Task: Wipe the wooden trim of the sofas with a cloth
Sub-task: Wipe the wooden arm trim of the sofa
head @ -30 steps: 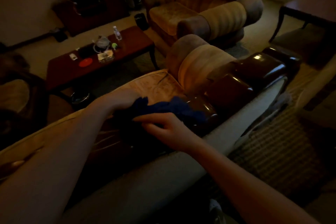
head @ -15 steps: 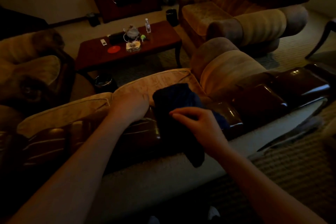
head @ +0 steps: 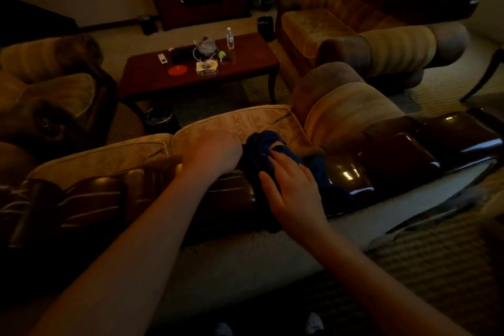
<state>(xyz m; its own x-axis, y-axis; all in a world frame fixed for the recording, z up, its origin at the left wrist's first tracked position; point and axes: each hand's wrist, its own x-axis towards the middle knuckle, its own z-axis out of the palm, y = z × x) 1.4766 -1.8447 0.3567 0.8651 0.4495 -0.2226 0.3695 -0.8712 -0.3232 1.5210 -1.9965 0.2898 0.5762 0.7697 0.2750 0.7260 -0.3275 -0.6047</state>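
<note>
I stand behind a beige sofa whose back is topped by glossy dark wooden trim (head: 425,144) running left to right. A dark blue cloth (head: 259,150) lies bunched on the trim near the middle. My left hand (head: 215,153) grips the cloth's left side, its fingers hidden in the folds. My right hand (head: 291,188) lies on the cloth with fingers spread, pressing it against the trim. Part of the cloth hangs down the sofa's back under my right hand.
Beyond the sofa stands a dark red coffee table (head: 245,73) with a bottle, a red dish and small items. An armchair (head: 354,33) sits at the far right, another sofa (head: 46,90) at the left. Small bins stand on the carpet.
The cloth hung unfolded over the trim half a second ago; now it is bunched up between both hands. My right hand has spread flat on it.
</note>
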